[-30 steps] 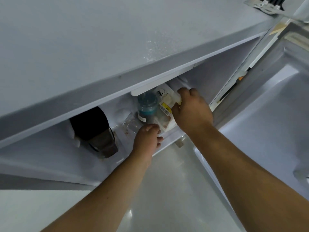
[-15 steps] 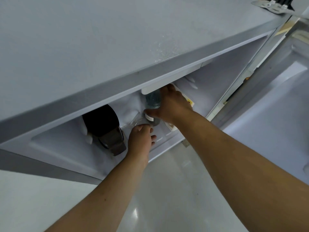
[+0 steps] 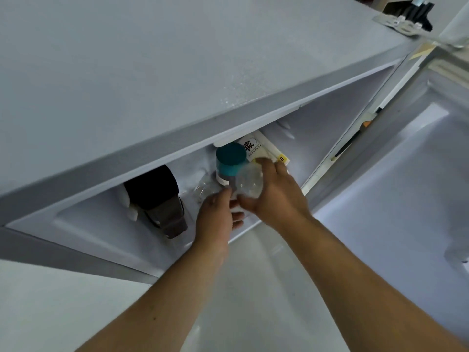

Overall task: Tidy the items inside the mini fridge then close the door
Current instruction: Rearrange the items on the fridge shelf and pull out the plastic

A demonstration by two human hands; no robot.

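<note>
The mini fridge [image 3: 177, 138] is seen from above, its door [image 3: 406, 199] swung open at the right. Inside, a dark bottle [image 3: 154, 199] lies at the left. A teal-capped jar [image 3: 229, 161] stands in the middle, with a white package [image 3: 256, 147] bearing black print and a yellow label behind it. My right hand [image 3: 276, 196] grips a clear plastic bottle [image 3: 250, 185] just right of the jar. My left hand [image 3: 218, 214] is at the shelf's front edge, thumb against the jar's base, beside another clear plastic item [image 3: 205, 190]. What its fingers hold is hidden.
The fridge's flat grey top [image 3: 152, 59] fills the upper view and hides most of the interior. A metal hinge bracket [image 3: 396, 21] sits at the top right corner. Pale glossy floor [image 3: 253, 288] lies below my arms. The door's inner liner has a moulded recess.
My right hand has drawn back from over the teal-capped jar and now holds a clear bottle beside it, so the jar and white package show again. The left hand stays in place.
</note>
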